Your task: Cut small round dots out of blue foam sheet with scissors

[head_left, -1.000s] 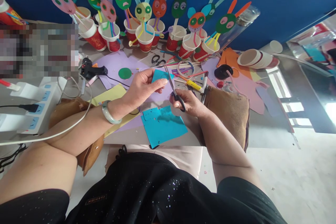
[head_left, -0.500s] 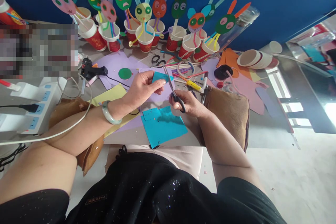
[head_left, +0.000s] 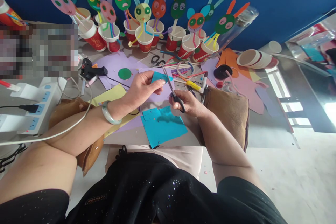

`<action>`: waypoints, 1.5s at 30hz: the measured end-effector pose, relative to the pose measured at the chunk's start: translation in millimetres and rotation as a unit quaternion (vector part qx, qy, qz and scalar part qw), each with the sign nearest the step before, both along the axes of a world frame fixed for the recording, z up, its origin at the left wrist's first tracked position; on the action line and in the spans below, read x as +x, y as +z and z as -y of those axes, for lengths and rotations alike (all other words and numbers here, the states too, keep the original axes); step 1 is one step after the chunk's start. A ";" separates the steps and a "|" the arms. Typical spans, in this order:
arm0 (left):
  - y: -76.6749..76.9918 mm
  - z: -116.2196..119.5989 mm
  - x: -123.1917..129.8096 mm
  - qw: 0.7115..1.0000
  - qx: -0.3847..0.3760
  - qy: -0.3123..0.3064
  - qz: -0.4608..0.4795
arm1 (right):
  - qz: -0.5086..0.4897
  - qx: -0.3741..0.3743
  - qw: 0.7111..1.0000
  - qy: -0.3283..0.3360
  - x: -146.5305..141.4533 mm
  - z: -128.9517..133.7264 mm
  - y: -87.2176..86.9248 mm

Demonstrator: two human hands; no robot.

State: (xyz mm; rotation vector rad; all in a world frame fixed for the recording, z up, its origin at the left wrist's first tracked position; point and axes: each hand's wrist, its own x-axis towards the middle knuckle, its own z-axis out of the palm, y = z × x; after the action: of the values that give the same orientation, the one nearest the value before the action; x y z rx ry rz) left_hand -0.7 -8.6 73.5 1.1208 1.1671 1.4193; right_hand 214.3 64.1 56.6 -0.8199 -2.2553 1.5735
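Two hands: scissors (head_left: 173,91) cutting blue paper piece (head_left: 159,76).

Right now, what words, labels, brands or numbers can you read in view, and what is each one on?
Small gold lettering on the black garment: too small and blurred to read.
Red paper cups: a printed pattern, no legible words.
Pixelated patch at left: unreadable.
Blue paper piece in the left hand, scissors in the right hand: no text.

Pixelated block (head_left: 39,50) hiding things at left, red cup (head_left: 6,10) cut by left edge
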 end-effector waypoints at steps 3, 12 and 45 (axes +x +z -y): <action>0.6 0.1 -0.1 1.000 0.000 -0.003 -0.004 | -0.002 0.006 1.000 0.003 0.4 -0.3 -1.3; 2.9 0.2 -0.1 1.000 0.012 -0.005 0.007 | -0.003 0.009 1.000 0.000 0.0 0.1 -1.9; 3.8 0.0 -1.0 0.999 0.023 -0.008 -0.035 | 0.011 -0.002 1.000 0.003 1.2 0.0 0.1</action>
State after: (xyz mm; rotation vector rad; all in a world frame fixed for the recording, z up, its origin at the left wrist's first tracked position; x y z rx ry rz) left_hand -1.7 -8.6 77.3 1.2166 1.1771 1.4104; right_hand 215.5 64.1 56.7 -0.8377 -2.2719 1.5802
